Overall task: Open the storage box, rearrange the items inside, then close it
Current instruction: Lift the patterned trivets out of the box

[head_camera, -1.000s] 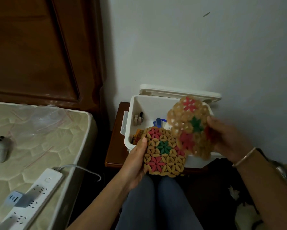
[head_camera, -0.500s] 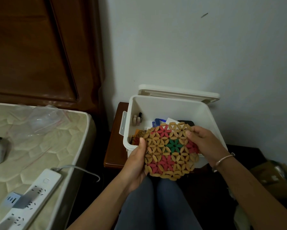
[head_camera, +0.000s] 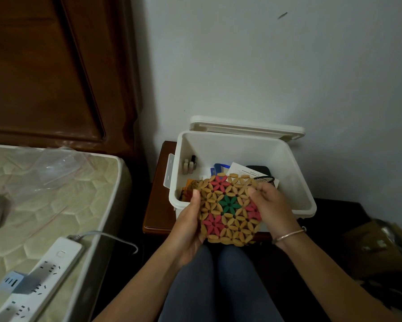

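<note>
Wooden flower-pattern mat point(head_camera: 229, 211) | left hand point(head_camera: 187, 225) and right hand point(head_camera: 273, 209) clamp its side edges | over open white storage box point(head_camera: 295, 180) front rim

Dim room — pale wall point(head_camera: 265, 66), dark wooden headboard point(head_camera: 55, 66), quilted mattress point(head_camera: 55, 205), brown nightstand point(head_camera: 158, 205).

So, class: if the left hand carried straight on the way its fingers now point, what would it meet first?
The left hand points up and away, towards the storage box. It would probably meet the box's near rim or the orange items just inside; depth is unclear. The beaded mats it grips would travel along.
</note>
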Motion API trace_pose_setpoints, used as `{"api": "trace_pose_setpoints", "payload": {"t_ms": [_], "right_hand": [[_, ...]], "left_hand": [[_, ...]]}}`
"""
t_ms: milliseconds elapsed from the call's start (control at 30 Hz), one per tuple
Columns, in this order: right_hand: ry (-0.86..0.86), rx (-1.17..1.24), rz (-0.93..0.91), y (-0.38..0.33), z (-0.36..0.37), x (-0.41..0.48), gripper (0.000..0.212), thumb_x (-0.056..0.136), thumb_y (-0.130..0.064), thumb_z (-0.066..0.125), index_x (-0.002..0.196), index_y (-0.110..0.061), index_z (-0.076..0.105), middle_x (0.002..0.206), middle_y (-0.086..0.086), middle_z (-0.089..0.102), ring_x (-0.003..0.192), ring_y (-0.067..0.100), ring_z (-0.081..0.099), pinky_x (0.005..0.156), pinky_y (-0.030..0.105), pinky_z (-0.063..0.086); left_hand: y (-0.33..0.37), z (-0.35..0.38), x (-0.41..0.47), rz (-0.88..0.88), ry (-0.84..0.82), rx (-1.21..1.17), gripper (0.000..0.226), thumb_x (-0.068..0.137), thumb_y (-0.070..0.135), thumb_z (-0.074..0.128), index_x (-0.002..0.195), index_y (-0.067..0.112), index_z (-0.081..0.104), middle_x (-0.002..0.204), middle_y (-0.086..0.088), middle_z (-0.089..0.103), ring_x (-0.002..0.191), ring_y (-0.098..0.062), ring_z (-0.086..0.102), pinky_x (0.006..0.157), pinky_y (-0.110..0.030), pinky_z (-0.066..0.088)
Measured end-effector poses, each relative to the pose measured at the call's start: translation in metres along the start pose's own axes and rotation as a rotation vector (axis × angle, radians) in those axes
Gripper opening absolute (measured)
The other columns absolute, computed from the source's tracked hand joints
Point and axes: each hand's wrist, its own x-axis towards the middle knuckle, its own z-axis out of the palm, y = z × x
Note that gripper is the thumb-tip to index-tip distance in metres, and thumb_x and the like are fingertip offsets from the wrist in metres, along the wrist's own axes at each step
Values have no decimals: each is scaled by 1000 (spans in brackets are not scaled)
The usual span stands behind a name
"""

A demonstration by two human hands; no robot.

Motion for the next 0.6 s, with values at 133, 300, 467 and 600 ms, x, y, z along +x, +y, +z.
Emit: {"api": "trace_pose_setpoints", "payload": {"t_ms": [133, 300, 467, 600], "right_hand": [[50, -169, -147, 3, 15, -5, 14, 90, -23, 56, 99, -12, 56, 99, 0, 61, 96, 17, 59, 84, 33, 49], [-117, -56, -92, -3, 26, -5, 45, 87, -37, 58, 128, -30, 40, 124, -8, 45, 116, 8, 46, 99, 30, 42], [-384, 38, -267, -16, 32, 0, 48, 91, -36, 55, 135, -31, 37, 127, -14, 52, 116, -2, 50, 95, 21, 47], [-348, -233, -334, -16, -2, 49, 35, 89, -44, 54, 121, -30, 57, 111, -20, 59, 107, -1, 56, 88, 9, 42]], "left_hand": [[-3, -6, 0, -21, 17, 32, 39, 88, 33, 62, 126, 20, 58, 121, -9, 68, 112, -27, 64, 93, -46, 53], [5, -20, 3, -39, 24, -106, 38, 82, 30, 67, 119, 22, 63, 118, -13, 68, 107, -32, 66, 79, -46, 57], [25, -40, 12, -118, 52, -49, 56, 62, 29, 80, 116, 21, 66, 114, -14, 70, 101, -32, 69, 70, -44, 58], [41, -54, 22, -54, 90, 44, 68, 66, 29, 78, 129, 22, 54, 119, -14, 67, 106, -33, 66, 73, -43, 58]]}}
